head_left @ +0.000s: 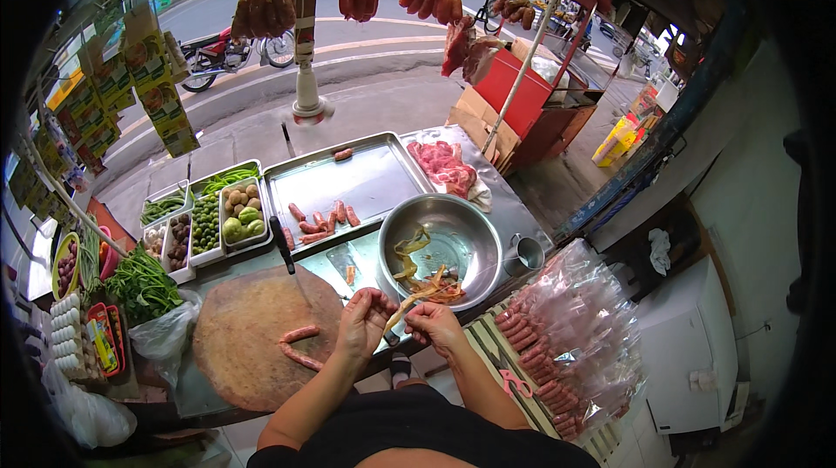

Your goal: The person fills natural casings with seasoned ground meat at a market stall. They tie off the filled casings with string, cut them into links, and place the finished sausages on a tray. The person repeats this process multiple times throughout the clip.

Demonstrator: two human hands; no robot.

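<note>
Both hands are raised at the near edge of the table, pinching a long tan fibrous strip (406,306) that runs up to the steel bowl (488,242). My left hand (364,322) has its fingers closed on the strip. Just beside it, my right hand (437,329) pinches near the strip's lower end; its fingertips partly hide the hold. More tan and yellowish strips lie in the bowl, some over its rim. To the left, a bent raw sausage (300,350) lies on the round wooden chopping board (231,329). A black-handled knife (283,243) slants over the board's far edge.
A steel tray (357,185) holds several short sausages. Raw meat (444,168) lies behind the bowl, a metal cup (526,253) right of it. Vegetable bins (209,255) and eggs (66,333) stand left. Pink scissors (515,383) and sausages under plastic (544,363) lie right.
</note>
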